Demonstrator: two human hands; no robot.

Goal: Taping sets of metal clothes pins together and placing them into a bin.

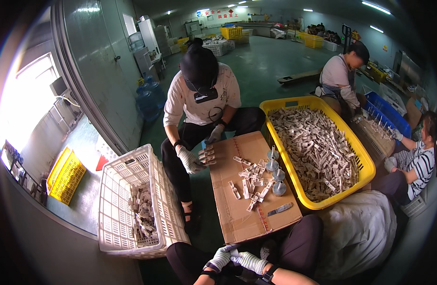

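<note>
Gloved in striped white, my left hand (pixel 221 258) and my right hand (pixel 250 261) meet over my lap, at the near edge of a cardboard box top (pixel 228 199). The fingers of both are closed, and what lies between them is too small and too hidden to name. On the cardboard lie several small pale slotted pieces (pixel 251 180) in a loose heap. Beside the heap stand metal fixtures (pixel 279 188) with round bases. A flat grey blade-like strip (pixel 280 209) rests nearer to my hands.
Across the cardboard sits a co-worker (pixel 199 90), with gloved hands by a few pale pieces. A yellow crate (pixel 365 173) heaped with such pieces stands at the right, a white crate (pixel 109 213) partly filled at the left. Two more people work at far right, near a blue crate (pixel 399 122).
</note>
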